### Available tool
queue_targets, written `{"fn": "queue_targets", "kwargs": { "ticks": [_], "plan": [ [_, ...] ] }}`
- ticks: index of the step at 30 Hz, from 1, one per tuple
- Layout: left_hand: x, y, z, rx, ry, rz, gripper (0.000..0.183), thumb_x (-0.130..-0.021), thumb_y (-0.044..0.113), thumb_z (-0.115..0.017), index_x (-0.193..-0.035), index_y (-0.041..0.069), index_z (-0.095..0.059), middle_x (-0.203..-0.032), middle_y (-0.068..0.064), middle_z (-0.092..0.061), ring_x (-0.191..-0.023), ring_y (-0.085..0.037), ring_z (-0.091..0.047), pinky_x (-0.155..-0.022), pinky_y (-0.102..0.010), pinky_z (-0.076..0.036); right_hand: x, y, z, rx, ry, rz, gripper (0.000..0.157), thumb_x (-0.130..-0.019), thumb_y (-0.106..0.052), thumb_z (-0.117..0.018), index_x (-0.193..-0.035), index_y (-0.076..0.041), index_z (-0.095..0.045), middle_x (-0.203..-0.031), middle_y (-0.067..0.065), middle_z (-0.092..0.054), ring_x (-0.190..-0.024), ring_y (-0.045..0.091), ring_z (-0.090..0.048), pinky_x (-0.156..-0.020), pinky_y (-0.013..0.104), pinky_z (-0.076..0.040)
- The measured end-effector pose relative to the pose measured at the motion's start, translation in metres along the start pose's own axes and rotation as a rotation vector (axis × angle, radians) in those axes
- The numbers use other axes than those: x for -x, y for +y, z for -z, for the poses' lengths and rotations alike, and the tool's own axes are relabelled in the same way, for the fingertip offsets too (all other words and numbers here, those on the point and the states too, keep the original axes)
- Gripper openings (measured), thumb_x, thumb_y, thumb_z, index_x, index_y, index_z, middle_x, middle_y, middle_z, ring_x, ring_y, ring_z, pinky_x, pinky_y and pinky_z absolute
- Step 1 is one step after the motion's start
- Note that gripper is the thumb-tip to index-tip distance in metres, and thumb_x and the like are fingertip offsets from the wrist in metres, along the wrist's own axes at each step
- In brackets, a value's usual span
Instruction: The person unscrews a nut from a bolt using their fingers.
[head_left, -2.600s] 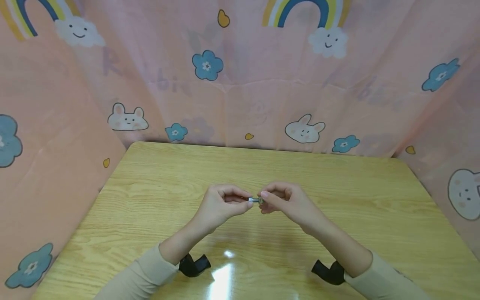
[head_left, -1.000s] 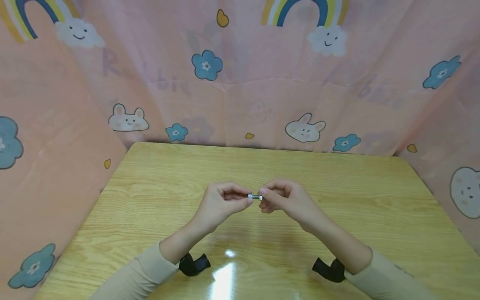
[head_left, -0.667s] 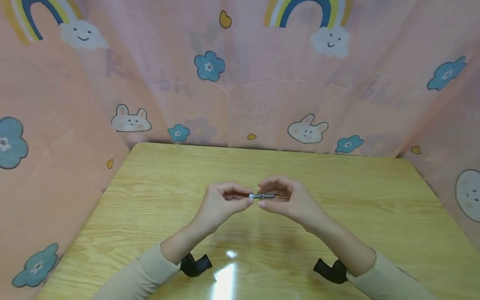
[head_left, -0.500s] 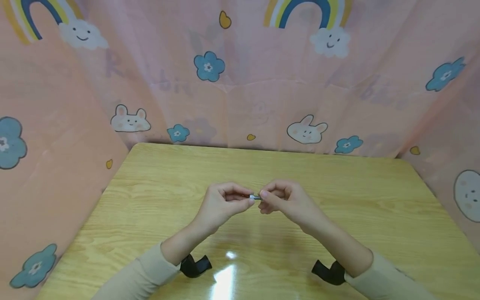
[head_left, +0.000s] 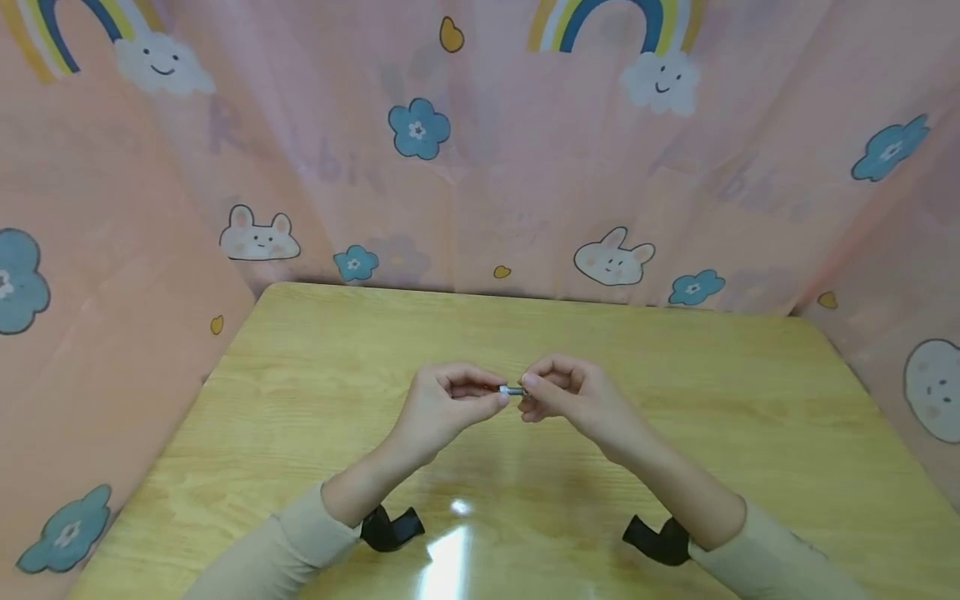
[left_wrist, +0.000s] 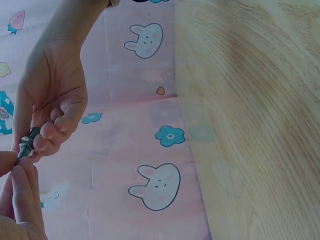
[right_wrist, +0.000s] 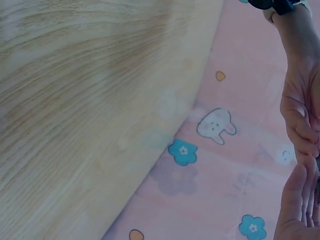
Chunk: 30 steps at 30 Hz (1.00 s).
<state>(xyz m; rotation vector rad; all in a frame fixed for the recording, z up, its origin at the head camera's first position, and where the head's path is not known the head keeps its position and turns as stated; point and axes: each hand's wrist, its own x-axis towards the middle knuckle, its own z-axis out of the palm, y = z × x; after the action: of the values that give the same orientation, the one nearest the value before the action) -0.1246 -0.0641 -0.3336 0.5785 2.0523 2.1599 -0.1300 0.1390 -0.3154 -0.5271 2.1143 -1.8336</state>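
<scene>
Nearest: pale sleeves (head_left: 281,546) on both forearms, a black wrist mount (head_left: 390,531) on the left, its twin (head_left: 658,542) on the right. Ahead, left grip (head_left: 448,408) pinches one end of a metal bolt (head_left: 513,390), held sideways between the hands, over the desk (head_left: 345,342). Right grip (head_left: 573,396), thumb and curled fingers, pinches the nut (left_wrist: 26,143) on its shank. Behind the desk: pink cloth (head_left: 480,200) printed with rabbits, blue flowers, rainbows.
</scene>
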Motion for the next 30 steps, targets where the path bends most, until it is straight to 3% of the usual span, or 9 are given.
{"fn": "queue_targets", "kwargs": {
  "ticks": [3, 7, 13, 19, 23, 30],
  "plan": [
    [-0.0010, 0.0014, 0.0004, 0.007, -0.004, -0.008, 0.017, -0.082, -0.001, -0.068, -0.096, -0.010, -0.067, -0.092, -0.016, -0.068, -0.078, -0.017, -0.067, -0.072, -0.033, -0.056, 0.0002, -0.0015, 0.0013, -0.005, 0.010, 0.044, 0.020, -0.088, -0.006, -0.064, -0.100, 0.007, -0.057, -0.093, 0.014, -0.063, -0.083, 0.020, -0.065, -0.076, 0.034, -0.055],
    [0.0001, 0.0020, 0.0011, 0.006, 0.006, 0.003, 0.015, -0.081, -0.003, -0.068, -0.096, -0.009, -0.067, -0.091, -0.015, -0.068, -0.077, -0.016, -0.067, -0.071, -0.032, -0.056, 0.0009, -0.0028, 0.0012, 0.010, 0.008, 0.054, 0.028, -0.085, -0.006, -0.067, -0.109, 0.005, -0.056, -0.103, 0.016, -0.059, -0.093, 0.024, -0.063, -0.078, 0.033, -0.054],
    [-0.0008, 0.0029, -0.0006, 0.011, 0.013, 0.000, 0.017, -0.081, -0.002, -0.069, -0.096, -0.010, -0.067, -0.091, -0.015, -0.068, -0.077, -0.016, -0.067, -0.071, -0.033, -0.056, -0.0005, -0.0036, 0.0013, -0.016, 0.004, -0.011, 0.026, -0.096, -0.016, -0.053, -0.103, 0.009, -0.055, -0.089, 0.012, -0.063, -0.078, 0.022, -0.067, -0.075, 0.037, -0.055],
    [0.0002, 0.0024, -0.0003, 0.020, -0.006, -0.010, 0.017, -0.081, -0.003, -0.068, -0.096, -0.010, -0.066, -0.092, -0.016, -0.067, -0.077, -0.017, -0.067, -0.071, -0.033, -0.056, 0.0012, -0.0042, 0.0032, -0.024, 0.001, 0.007, 0.018, -0.089, -0.008, -0.063, -0.097, 0.007, -0.057, -0.090, 0.009, -0.064, -0.081, 0.020, -0.065, -0.077, 0.035, -0.055],
    [0.0000, 0.0010, 0.0000, 0.010, -0.008, -0.009, 0.017, -0.082, -0.002, -0.068, -0.097, -0.010, -0.066, -0.092, -0.016, -0.067, -0.078, -0.017, -0.067, -0.071, -0.032, -0.056, 0.0033, -0.0049, 0.0042, 0.010, 0.007, 0.031, 0.025, -0.084, -0.006, -0.069, -0.104, 0.004, -0.058, -0.100, 0.012, -0.061, -0.091, 0.020, -0.063, -0.079, 0.033, -0.054],
    [0.0000, 0.0029, -0.0014, 0.009, -0.003, -0.009, 0.018, -0.082, -0.002, -0.068, -0.097, -0.011, -0.066, -0.092, -0.016, -0.068, -0.077, -0.017, -0.067, -0.072, -0.033, -0.056, 0.0017, -0.0027, 0.0043, -0.016, -0.019, 0.017, 0.020, -0.094, -0.011, -0.057, -0.102, 0.008, -0.056, -0.087, 0.011, -0.064, -0.077, 0.020, -0.066, -0.074, 0.037, -0.056]
  ]
}}
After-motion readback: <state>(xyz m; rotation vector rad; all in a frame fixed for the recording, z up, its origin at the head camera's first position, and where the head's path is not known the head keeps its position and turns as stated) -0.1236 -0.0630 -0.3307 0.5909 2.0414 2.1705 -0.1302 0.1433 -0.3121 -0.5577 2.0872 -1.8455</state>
